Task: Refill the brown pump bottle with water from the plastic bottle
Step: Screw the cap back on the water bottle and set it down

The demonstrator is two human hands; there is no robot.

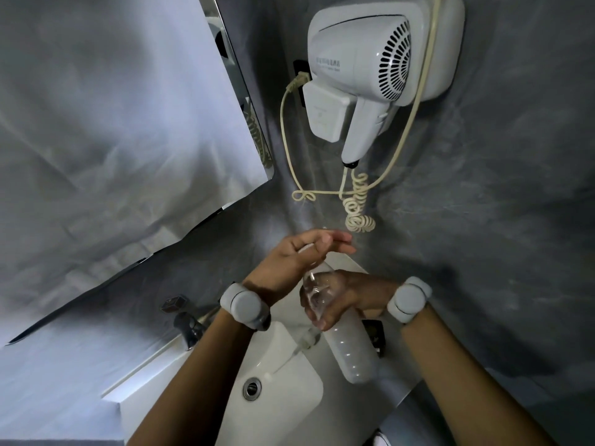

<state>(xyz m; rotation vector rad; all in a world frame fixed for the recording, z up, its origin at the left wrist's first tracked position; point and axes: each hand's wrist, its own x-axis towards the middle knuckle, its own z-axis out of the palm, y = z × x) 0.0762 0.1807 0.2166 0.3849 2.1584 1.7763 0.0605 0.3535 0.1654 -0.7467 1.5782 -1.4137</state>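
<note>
My right hand (341, 297) wraps the clear, bumpy plastic bottle (351, 352) over the smooth white sink (277, 407); my left hand (299, 252) pinches its top.

We see a white plastic wall-mounted hair dryer (383, 59) with a black slotted grille and a cream coiled cord (357, 204), against a mottled dark grey wall (499, 188). Below, the glossy white ceramic sink (283, 381) has a silver drain ring. The clear ribbed plastic bottle (351, 352) looks colourless, and both wrists carry pale grey bands (244, 305).

Bare forearms, grey wristbands (245, 306) (both wrists)
</note>
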